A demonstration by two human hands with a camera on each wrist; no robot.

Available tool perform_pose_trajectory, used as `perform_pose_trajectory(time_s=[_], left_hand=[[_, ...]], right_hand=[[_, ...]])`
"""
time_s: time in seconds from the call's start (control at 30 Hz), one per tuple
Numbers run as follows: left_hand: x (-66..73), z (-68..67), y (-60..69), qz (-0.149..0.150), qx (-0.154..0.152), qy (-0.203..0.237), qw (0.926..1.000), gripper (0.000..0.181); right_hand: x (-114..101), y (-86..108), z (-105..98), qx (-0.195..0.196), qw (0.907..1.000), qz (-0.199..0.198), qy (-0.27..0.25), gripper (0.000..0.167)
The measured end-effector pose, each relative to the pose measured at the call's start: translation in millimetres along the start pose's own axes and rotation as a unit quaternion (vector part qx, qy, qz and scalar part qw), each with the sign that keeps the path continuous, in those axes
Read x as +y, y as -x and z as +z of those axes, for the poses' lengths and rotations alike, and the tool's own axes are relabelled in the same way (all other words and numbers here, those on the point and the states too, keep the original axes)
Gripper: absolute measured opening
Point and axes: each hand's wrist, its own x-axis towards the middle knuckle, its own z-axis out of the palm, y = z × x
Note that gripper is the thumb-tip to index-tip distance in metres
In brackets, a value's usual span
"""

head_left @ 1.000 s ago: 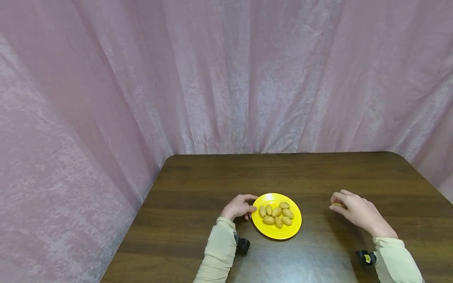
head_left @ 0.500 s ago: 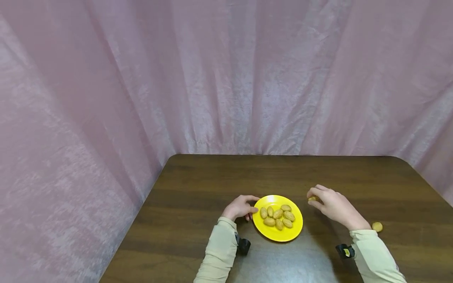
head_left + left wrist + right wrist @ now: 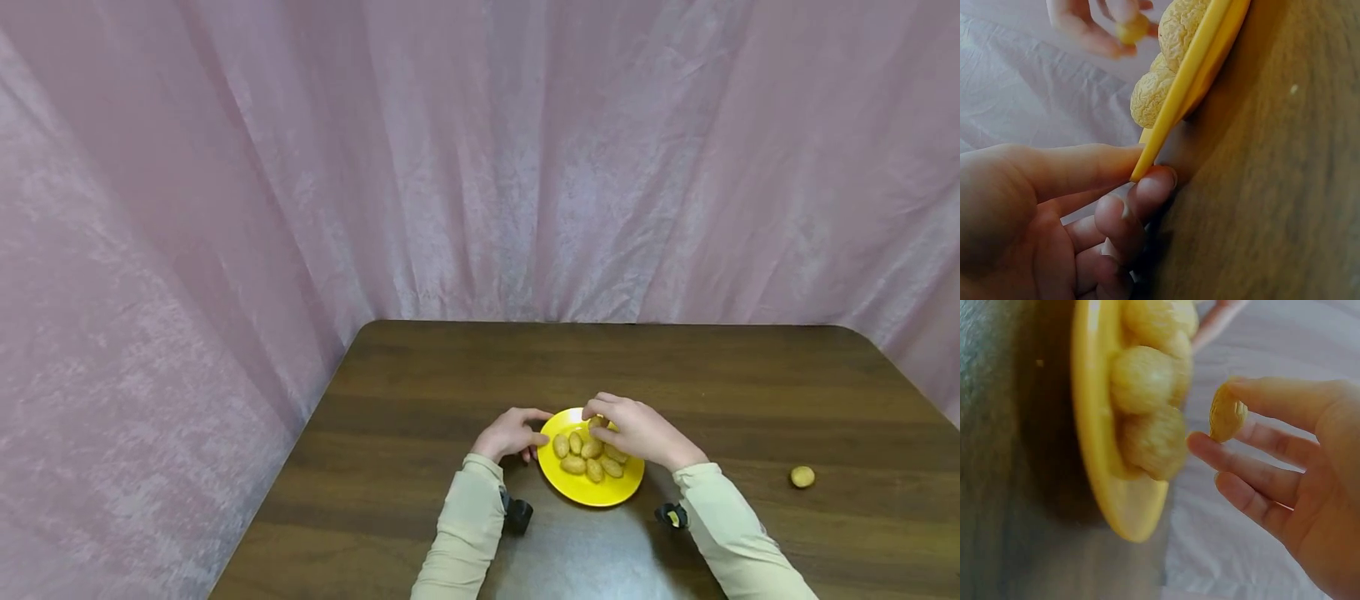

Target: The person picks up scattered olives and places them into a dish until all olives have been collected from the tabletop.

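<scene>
A round yellow plate (image 3: 596,497) holding several tan, wrinkled walnuts (image 3: 573,465) sits on the table. My left hand (image 3: 510,433) grips its left rim; in the left wrist view the thumb lies on top of the rim (image 3: 1166,125) and curled fingers sit beneath. Over the plate's far right part, my right hand (image 3: 641,433) pinches one walnut (image 3: 1227,414) between thumb and fingertips. In the right wrist view that walnut hangs above the others, apart from them. My right hand hides some walnuts on the plate in the head view.
A single walnut (image 3: 802,477) lies on the brown wooden table (image 3: 450,367), well to the right of the plate. Pink curtains (image 3: 495,167) hang behind the table and along its left side. Each wrist wears a small black camera (image 3: 517,517).
My right hand has travelled left from the table's right side to over the plate, carrying a walnut. The loose walnut on the right has come into view. My left hand stays on the rim.
</scene>
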Motion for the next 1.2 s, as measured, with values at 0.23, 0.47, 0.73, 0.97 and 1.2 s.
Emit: perform_pose_trajectory(time_s=[0.23, 0.47, 0.73, 0.97, 1.2], left_hand=[[3.2, 2.4, 1.8, -0.006, -0.003, -0.004, 1.0000, 0.039], [2.0, 2.7, 2.0, -0.009, -0.003, -0.007, 0.9999, 0.039], [0.6, 1.6, 5.4, -0.008, -0.001, -0.015, 0.9999, 0.039], [-2.3, -1.5, 6.0, -0.011, 0.001, -0.002, 0.9999, 0.040], [-5.0, -3.9, 5.4, -0.016, -0.002, 0.002, 0.9999, 0.041]], right_hand=[[4, -4.3, 14, -0.015, 0.9998, -0.014, -0.003, 0.016], [3, -4.5, 17, -0.015, 0.9998, -0.007, 0.012, 0.016], [2, 0.2, 12, -0.006, 0.9998, 0.012, 0.016, 0.013], [4, 15.6, -2, 0.013, 0.9990, 0.028, 0.031, 0.012], [16, 44.1, -14, 0.046, 0.9961, 0.030, 0.069, 0.014]])
